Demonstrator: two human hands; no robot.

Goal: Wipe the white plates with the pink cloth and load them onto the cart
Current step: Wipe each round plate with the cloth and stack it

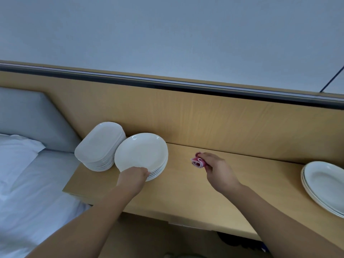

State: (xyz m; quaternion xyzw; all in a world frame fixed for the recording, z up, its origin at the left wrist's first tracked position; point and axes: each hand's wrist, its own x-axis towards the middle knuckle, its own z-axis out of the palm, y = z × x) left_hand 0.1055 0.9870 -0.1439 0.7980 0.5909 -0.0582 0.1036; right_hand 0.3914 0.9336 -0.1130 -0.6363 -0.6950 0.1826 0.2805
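A stack of round white plates [141, 151] stands on the wooden shelf [186, 189]. My left hand [133, 178] grips the near rim of the top plate, which sits slightly tilted above the pile. Behind and to the left is a stack of rounded oblong white plates [98, 144]. My right hand [217, 169] holds the folded pink cloth [198, 162] just above the shelf, apart from the plates. A third small pile of oval white plates [323, 185] lies at the right edge. No cart is in view.
A wooden back panel [204, 118] rises behind the shelf, with a pale wall above. A bed with white sheets [28, 192], a pillow and a grey headboard [28, 116] lies to the left. Dark objects sit under the shelf at the bottom right.
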